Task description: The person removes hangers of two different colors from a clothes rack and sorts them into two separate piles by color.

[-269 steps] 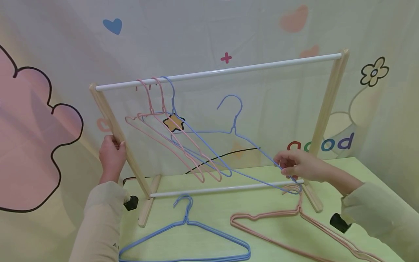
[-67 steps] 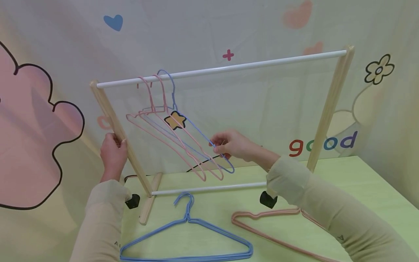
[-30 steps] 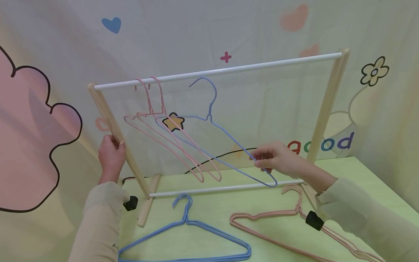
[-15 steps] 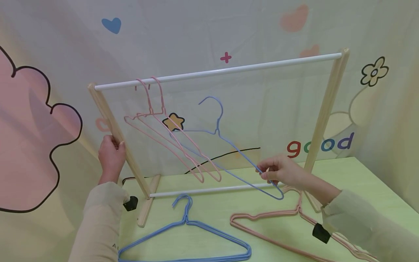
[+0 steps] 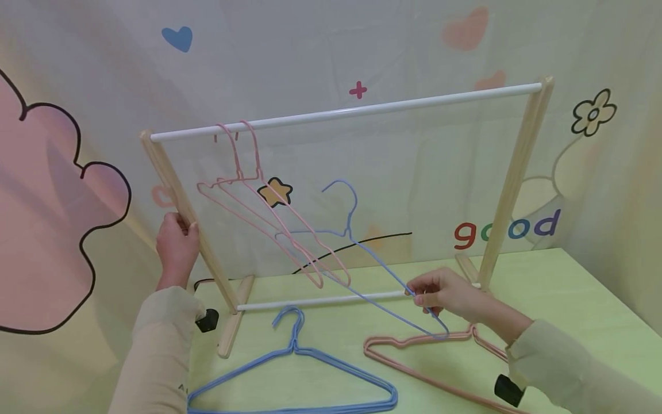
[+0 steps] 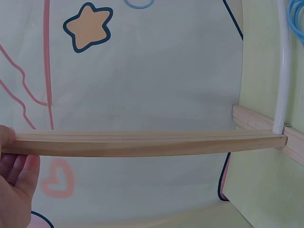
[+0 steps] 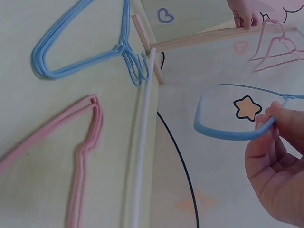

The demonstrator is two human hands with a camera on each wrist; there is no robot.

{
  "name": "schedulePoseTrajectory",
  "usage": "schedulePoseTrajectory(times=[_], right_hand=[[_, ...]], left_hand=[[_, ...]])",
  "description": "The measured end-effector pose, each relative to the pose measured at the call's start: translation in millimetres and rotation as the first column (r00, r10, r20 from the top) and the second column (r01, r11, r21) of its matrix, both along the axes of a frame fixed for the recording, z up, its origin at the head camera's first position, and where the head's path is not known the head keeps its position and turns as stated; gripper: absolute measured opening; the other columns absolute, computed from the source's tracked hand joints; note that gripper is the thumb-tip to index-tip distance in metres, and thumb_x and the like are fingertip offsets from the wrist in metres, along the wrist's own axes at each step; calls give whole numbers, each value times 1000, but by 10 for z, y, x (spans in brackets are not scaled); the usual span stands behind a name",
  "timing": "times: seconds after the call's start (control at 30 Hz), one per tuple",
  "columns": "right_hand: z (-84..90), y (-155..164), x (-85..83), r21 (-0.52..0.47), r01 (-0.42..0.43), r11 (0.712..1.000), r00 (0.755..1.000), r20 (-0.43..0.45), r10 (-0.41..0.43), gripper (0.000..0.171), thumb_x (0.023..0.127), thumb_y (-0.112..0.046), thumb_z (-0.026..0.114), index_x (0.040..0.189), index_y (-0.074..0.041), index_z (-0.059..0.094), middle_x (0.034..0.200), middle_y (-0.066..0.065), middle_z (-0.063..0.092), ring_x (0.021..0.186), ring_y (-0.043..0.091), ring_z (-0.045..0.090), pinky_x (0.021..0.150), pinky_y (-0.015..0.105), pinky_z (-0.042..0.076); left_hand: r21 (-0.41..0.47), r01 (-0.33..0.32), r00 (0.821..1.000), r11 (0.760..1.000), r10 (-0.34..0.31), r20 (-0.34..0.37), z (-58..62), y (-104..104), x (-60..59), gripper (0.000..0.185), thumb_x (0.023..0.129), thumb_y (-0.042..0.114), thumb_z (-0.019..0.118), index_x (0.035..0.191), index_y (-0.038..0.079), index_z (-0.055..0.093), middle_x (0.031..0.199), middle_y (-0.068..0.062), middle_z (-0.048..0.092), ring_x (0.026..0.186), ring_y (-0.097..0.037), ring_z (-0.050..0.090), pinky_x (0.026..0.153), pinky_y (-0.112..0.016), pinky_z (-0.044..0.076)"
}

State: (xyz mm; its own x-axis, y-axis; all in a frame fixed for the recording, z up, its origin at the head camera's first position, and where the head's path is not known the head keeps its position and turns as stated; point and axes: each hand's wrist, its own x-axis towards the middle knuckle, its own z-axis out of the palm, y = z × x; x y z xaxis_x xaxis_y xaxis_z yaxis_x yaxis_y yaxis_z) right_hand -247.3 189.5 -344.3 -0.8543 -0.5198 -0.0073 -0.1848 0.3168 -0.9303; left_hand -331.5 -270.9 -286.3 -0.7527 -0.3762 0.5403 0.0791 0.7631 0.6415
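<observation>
My left hand (image 5: pixel 177 247) grips the left wooden post (image 5: pixel 214 261) of a clothes rack; the left wrist view shows its fingers (image 6: pixel 28 173) around the post (image 6: pixel 142 145). Between finger and thumb, my right hand (image 5: pixel 447 293) pinches a blue wire hanger (image 5: pixel 380 261) near its lower right corner. The hanger is in the air below the white top rail (image 5: pixel 362 110), its hook free. In the right wrist view, the hanger's rounded end (image 7: pixel 228 133) extends from my right hand (image 7: pixel 280 171). Two pink hangers (image 5: pixel 257 158) hang at the rail's left end.
A stack of blue hangers (image 5: pixel 343 371) lies on the pale green table (image 5: pixel 579 322), in front of the rack. To its right lies a stack of pink hangers (image 5: pixel 434 338), partly behind my right arm. The white lower bar (image 5: pixel 320 301) joins the rack's feet.
A blue hanger that hung beside the pink ones has come off the rail in my right hand, moving right, then down. Another blue hanger, held earlier, has left the air. My left hand stays put.
</observation>
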Motion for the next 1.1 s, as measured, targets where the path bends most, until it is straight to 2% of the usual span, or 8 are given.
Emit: schedulePoseTrajectory(times=[0.1, 0.3, 0.47, 0.6, 0.8, 0.87, 0.93, 1.1], right_hand=[[-121, 10, 22, -31, -10, 999, 998, 63, 12, 31, 83, -12, 59, 101, 13, 55, 68, -2, 52, 58, 9, 50, 52, 22, 43], [-342, 12, 101, -76, -35, 996, 990, 131, 45, 31, 82, -14, 59, 99, 12, 56, 67, -5, 53, 56, 5, 49, 52, 20, 42], [-483, -25, 134, -155, -82, 985, 976, 187, 111, 17, 82, -15, 59, 93, -2, 61, 69, -8, 55, 56, 4, 48, 51, 18, 40], [-595, -83, 151, -211, -158, 965, 957, 207, 202, 7, 83, -12, 57, 87, -12, 63, 68, -10, 54, 56, 2, 49, 50, 17, 39], [-750, -218, 190, -248, -219, 944, 924, 257, 282, 8, 83, -9, 56, 85, -13, 64, 65, -11, 50, 52, 0, 45, 48, 15, 38], [-787, -263, 207, -247, -222, 943, 920, 268, 286, 9, 83, -8, 57, 87, -10, 64, 64, -11, 50, 51, 1, 43, 48, 16, 37], [-823, -307, 219, -243, -231, 942, 916, 271, 295, 9, 83, -6, 56, 87, -2, 63, 63, -10, 50, 51, 1, 42, 48, 16, 36], [-894, -415, 254, -253, -269, 929, 900, 278, 336, 30, 81, -6, 57, 94, 20, 50, 62, -10, 49, 50, 1, 41, 46, 16, 35]], left_hand=[[-10, 2, 1000, 1000, -2, -1, -7, -6, -3, 25, 88, 15, 47, 103, -5, 45, 94, -21, 51, 88, -35, 48, 80, -45, 35], [-17, 2, 1000, 1000, -2, 3, 2, 3, 0, 26, 88, 15, 46, 104, -5, 44, 94, -21, 50, 88, -35, 48, 80, -46, 34], [-6, -1, 1000, 1000, 1, 12, 7, 10, 2, 25, 88, 15, 47, 104, -5, 44, 94, -21, 51, 89, -35, 48, 82, -45, 35], [-5, -9, 999, 1000, 9, 35, 9, 10, 0, 27, 89, 17, 46, 105, -5, 44, 97, -21, 51, 91, -35, 49, 83, -45, 35], [-5, -11, 999, 1000, 11, 41, 9, 2, -8, 27, 89, 17, 45, 105, -5, 44, 97, -21, 51, 90, -35, 49, 82, -45, 35], [-3, -12, 999, 1000, 12, 42, 10, 2, -9, 27, 89, 17, 45, 105, -5, 44, 97, -21, 51, 90, -35, 49, 82, -45, 36], [1, -12, 999, 1000, 12, 45, 10, 3, -10, 27, 89, 17, 45, 105, -4, 44, 97, -21, 52, 90, -34, 49, 82, -44, 36], [14, -12, 999, 1000, 11, 54, 8, 4, -14, 27, 89, 17, 46, 107, -3, 44, 98, -20, 52, 91, -34, 49, 83, -44, 37]])
